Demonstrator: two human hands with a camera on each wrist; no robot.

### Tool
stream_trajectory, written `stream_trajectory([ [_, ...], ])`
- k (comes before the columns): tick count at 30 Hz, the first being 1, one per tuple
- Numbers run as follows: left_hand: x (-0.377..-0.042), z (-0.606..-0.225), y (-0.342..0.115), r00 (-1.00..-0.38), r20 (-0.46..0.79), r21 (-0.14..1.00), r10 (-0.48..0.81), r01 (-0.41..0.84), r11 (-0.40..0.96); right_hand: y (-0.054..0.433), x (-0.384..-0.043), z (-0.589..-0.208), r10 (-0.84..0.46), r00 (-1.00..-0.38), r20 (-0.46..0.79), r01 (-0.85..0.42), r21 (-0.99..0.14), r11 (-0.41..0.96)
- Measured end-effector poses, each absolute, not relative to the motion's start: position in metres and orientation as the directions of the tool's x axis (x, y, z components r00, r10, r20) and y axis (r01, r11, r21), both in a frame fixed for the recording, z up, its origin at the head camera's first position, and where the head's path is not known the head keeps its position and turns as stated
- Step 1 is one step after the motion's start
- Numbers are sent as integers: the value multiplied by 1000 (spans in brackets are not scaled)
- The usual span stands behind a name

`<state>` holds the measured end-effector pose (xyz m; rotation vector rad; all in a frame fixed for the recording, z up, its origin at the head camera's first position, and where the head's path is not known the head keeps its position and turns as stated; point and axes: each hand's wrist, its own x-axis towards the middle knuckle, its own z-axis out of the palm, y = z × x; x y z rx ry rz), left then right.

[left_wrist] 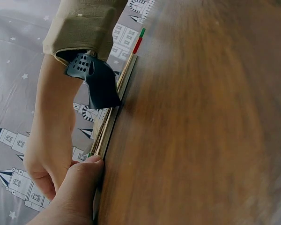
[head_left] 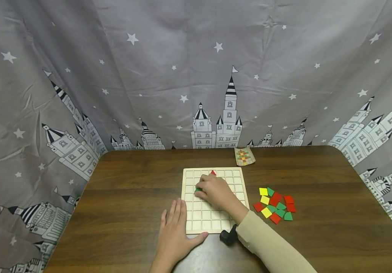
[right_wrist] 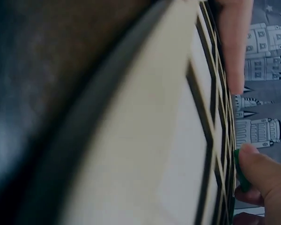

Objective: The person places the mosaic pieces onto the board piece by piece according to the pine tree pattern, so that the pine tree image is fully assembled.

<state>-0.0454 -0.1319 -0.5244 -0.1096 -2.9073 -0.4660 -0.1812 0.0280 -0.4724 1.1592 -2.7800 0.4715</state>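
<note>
A pale wooden grid board (head_left: 196, 216) lies flat on the table. My right hand (head_left: 214, 191) reaches over its upper left squares and pinches a green tile (head_left: 198, 190) between thumb and fingertips. In the right wrist view the green tile (right_wrist: 242, 173) stands tilted on edge under the thumb, close to the grid. A red tile (head_left: 213, 172) with a pointed top sits in the top row, partly hidden by that hand. With fingers straight, my left hand (head_left: 173, 239) rests along the board's left edge, its thumb at the front edge.
Loose red, yellow and green tiles (head_left: 274, 199) lie scattered right of the board. A small card with a coloured pattern (head_left: 245, 156) is behind it, by the table's far edge. A black wrist camera (head_left: 229, 236) on the right sleeve hangs near the board's front corner. A grey curtain (head_left: 168, 76) backs the table.
</note>
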Motion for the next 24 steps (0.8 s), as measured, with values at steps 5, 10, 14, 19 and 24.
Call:
stream_trajectory([
  [5, -45, -524, -132, -977, 207, 302, 43, 106, 947, 26, -181, -478, -664, -717, 210, -697, -204, 687],
  [10, -46, -526, -132, -973, 228, 295, 41, 109, 949, 23, -182, -481, -647, -726, 231, -687, -214, 694],
  [14, -46, -525, -132, -975, 220, 297, 39, 105, 949, 22, -182, -483, -639, -729, 245, -684, -242, 688],
  [19, -46, -525, -132, -977, 210, 302, 38, 102, 948, 21, -184, -485, -623, -742, 248, -670, -263, 694],
  [24, -46, -527, -132, -971, 235, 300, 40, 111, 947, 20, -185, -486, -603, -760, 243, -650, -296, 700],
])
